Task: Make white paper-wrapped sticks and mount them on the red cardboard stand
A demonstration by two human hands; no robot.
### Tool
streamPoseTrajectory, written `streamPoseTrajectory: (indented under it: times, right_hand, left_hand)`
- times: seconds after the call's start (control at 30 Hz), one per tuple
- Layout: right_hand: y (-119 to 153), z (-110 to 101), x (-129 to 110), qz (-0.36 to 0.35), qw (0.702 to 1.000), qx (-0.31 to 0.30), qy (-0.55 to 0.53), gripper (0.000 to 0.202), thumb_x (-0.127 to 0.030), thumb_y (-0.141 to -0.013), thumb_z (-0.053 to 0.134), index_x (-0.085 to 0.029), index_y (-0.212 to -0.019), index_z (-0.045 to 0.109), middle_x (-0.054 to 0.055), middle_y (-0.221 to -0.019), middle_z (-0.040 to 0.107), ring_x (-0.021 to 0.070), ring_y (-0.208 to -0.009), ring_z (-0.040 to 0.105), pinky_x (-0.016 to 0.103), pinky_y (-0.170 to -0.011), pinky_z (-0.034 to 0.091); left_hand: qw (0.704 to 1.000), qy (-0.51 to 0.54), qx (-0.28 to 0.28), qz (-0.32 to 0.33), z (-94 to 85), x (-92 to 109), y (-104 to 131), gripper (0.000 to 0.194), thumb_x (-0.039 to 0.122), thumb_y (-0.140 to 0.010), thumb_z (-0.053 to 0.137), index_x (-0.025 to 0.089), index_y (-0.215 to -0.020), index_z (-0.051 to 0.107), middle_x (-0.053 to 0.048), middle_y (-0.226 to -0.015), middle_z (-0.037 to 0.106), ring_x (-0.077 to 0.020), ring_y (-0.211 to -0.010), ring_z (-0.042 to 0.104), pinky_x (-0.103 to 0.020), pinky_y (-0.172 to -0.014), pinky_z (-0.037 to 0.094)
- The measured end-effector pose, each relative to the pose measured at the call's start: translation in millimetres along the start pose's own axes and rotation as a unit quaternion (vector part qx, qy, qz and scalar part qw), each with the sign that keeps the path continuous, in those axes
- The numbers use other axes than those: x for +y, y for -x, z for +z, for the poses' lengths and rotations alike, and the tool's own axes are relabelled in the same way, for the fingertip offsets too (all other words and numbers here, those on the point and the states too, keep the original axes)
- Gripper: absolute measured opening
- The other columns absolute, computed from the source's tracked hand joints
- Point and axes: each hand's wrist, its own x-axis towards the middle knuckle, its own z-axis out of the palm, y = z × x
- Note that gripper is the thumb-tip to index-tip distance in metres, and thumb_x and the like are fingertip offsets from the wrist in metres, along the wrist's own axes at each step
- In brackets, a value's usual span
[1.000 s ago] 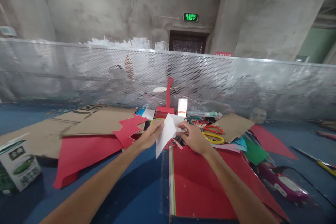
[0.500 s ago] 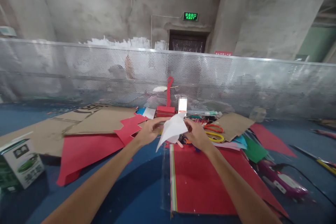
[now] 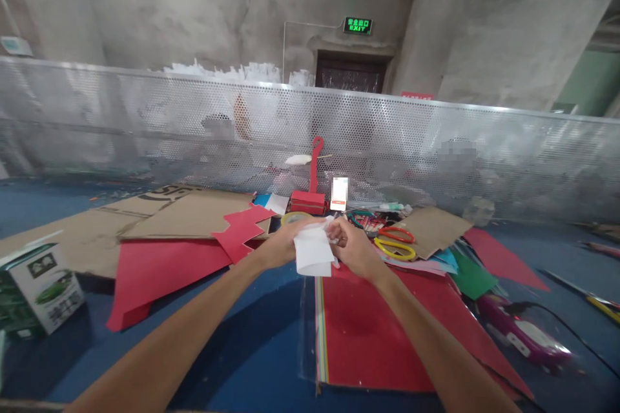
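Observation:
A thin white sheet, paper or tissue [image 3: 314,253], hangs folded over between my two hands above the table. My left hand [image 3: 279,245] grips its left side, the fingertips partly behind the sheet. At the upper right edge, the bent fingers of my right hand [image 3: 355,246] pinch it. Just behind my left hand lies a yellowish ring, perhaps a tape roll [image 3: 296,217]. Under and in front of my right hand is a stack of red paper [image 3: 378,335] in a clear sleeve. Yellow-handled scissors [image 3: 394,249] and an orange handle loop [image 3: 397,233] lie right of that hand.
Flat cardboard [image 3: 184,216] and cut red paper [image 3: 165,271] cover the left side. A green-and-white box [image 3: 55,290] stands at far left. A lit phone [image 3: 339,193] stands beyond my hands, near a red box-like piece [image 3: 308,202]. A purple corded device [image 3: 527,335] lies right.
The white sheet, spread with one corner raised before, now hangs folded downward. My right hand's fingers have curled in at its edge. The view has shifted slightly.

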Motion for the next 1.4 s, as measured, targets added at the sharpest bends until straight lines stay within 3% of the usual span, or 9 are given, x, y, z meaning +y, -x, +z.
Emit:
streamPoseTrajectory:
  times: [0.1, 0.23, 0.33, 0.5, 0.7, 0.97, 1.17, 1.3, 1.4]
  right_hand:
    - [1, -5, -1, 0.001, 1.0, -0.011, -0.023, 0.047, -0.022, -0.08, 0.066, -0.023, -0.125, 0.051, 0.007, -0.108, 0.062, 0.0152, -0.083, 0.064, 0.028, -0.073, 0.055]
    - [3, -13, -5, -0.002, 0.998, -0.039, -0.046, 0.072, -0.018, -0.083, 0.06, -0.03, -0.148, 0.03, 0.013, -0.138, 0.048, 0.0166, -0.102, 0.064, 0.029, -0.08, 0.056]
    - [4, -17, -8, 0.005, 0.995, -0.082, -0.048, 0.071, -0.016, -0.084, 0.057, -0.029, -0.149, 0.032, 0.011, -0.128, 0.058, 0.0176, -0.1, 0.066, 0.032, -0.082, 0.056]
    - [2, -13, -6, 0.021, 0.987, -0.131, -0.091, 0.057, -0.009, -0.081, 0.049, -0.025, -0.136, 0.053, 0.003, -0.096, 0.071, 0.0135, -0.066, 0.066, 0.031, -0.071, 0.057]
    - [-2, -10, 0, 0.045, 0.978, -0.116, -0.17, 0.036, -0.022, -0.081, 0.057, -0.02, -0.116, 0.067, 0.004, -0.092, 0.071, 0.0126, -0.058, 0.062, 0.027, -0.056, 0.055]
    - [-1, -10, -2, 0.087, 0.963, -0.1, -0.237, 0.022, -0.028, -0.078, 0.066, -0.02, -0.098, 0.06, 0.001, -0.076, 0.069, 0.0143, -0.059, 0.063, 0.023, -0.046, 0.051]
    - [0, -12, -1, 0.125, 0.946, -0.084, -0.289, 0.02, -0.026, -0.073, 0.07, -0.018, -0.083, 0.055, -0.003, -0.062, 0.063, 0.0094, -0.048, 0.057, 0.018, -0.044, 0.044]
    - [0, -12, 5, 0.131, 0.925, -0.099, -0.342, 0.029, -0.019, -0.072, 0.069, -0.021, -0.095, 0.051, -0.006, -0.058, 0.061, 0.0075, -0.042, 0.05, 0.016, -0.04, 0.035]
    - [2, -12, 7, 0.141, 0.91, -0.121, -0.369, 0.041, -0.018, -0.073, 0.068, -0.022, -0.109, 0.049, -0.007, -0.06, 0.06, 0.0078, -0.043, 0.05, 0.016, -0.041, 0.034]
  left_hand:
    - [0.999, 0.011, 0.046, 0.003, -0.1, 2, -2, 0.046, 0.036, -0.082, 0.069, 0.019, -0.124, 0.061, -0.013, -0.118, 0.066, -0.0269, -0.103, 0.064, -0.037, -0.089, 0.052]
    - [1.0, 0.018, 0.013, 0.005, -4.9, -1, -4, 0.031, 0.04, -0.082, 0.067, 0.016, -0.102, 0.069, -0.012, -0.101, 0.068, -0.0258, -0.09, 0.065, -0.037, -0.082, 0.053]
    - [0.999, 0.038, -0.01, 0.017, -10.0, -4, -4, 0.029, 0.04, -0.082, 0.067, 0.017, -0.099, 0.071, -0.012, -0.099, 0.069, -0.0258, -0.091, 0.065, -0.038, -0.083, 0.052]
    - [0.998, 0.061, -0.024, 0.019, -13.5, -9, -4, 0.027, 0.038, -0.082, 0.065, 0.019, -0.099, 0.075, -0.013, -0.102, 0.071, -0.0262, -0.094, 0.066, -0.037, -0.083, 0.05]
    - [0.997, 0.061, 0.053, 0.02, -6.2, -14, -2, 0.036, 0.031, -0.078, 0.07, 0.018, -0.112, 0.069, -0.012, -0.111, 0.07, -0.0257, -0.097, 0.066, -0.036, -0.084, 0.051]
    - [0.992, -0.081, 0.061, 0.078, -11.5, -15, 0, 0.027, 0.03, -0.082, 0.069, 0.02, -0.107, 0.071, -0.012, -0.111, 0.072, -0.0261, -0.103, 0.066, -0.04, -0.093, 0.049]
    - [0.954, -0.189, 0.054, 0.227, -12.2, -16, 2, 0.041, 0.013, -0.091, 0.055, 0.026, -0.128, 0.063, -0.008, -0.129, 0.065, -0.0232, -0.124, 0.056, -0.046, -0.107, 0.043]
    - [0.91, -0.297, 0.021, 0.288, -16.9, -11, 2, 0.059, 0.006, -0.089, 0.053, 0.024, -0.144, 0.046, -0.008, -0.141, 0.056, -0.0234, -0.135, 0.046, -0.048, -0.11, 0.041]
    - [0.889, -0.342, 0.026, 0.305, -19.9, -10, 2, 0.06, 0.004, -0.091, 0.05, 0.027, -0.146, 0.043, -0.006, -0.139, 0.058, -0.0215, -0.131, 0.048, -0.045, -0.108, 0.043]
